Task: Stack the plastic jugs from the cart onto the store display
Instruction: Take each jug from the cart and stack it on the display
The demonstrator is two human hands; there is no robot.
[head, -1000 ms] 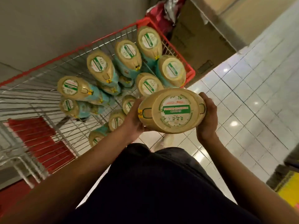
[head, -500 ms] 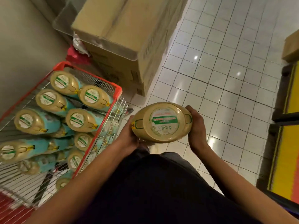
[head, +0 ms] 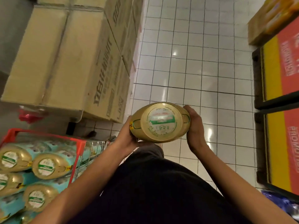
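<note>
I carry one plastic jug [head: 160,122] in front of my waist, its golden oval base with a green-and-white label facing the camera. My left hand [head: 127,136] grips its left side and underside. On the right side, my right hand [head: 194,126] grips it with fingers curled round the edge. The red wire cart [head: 77,143] stands at the lower left. Several more jugs [head: 47,165] with teal labels lie stacked in it, bases toward me. The display with red and yellow panels [head: 281,67] runs along the right edge.
Large stacked cardboard boxes [head: 68,59] fill the upper left beside the cart. White floor tiles [head: 194,54] stretch between the boxes and the display. A yellow box [head: 271,18] sits at the top right, and a blue package [head: 284,206] lies at the lower right.
The view has swung right, away from the cart, which slid to the lower left. The jug stays held in both hands. The red and yellow display has come into view on the right.
</note>
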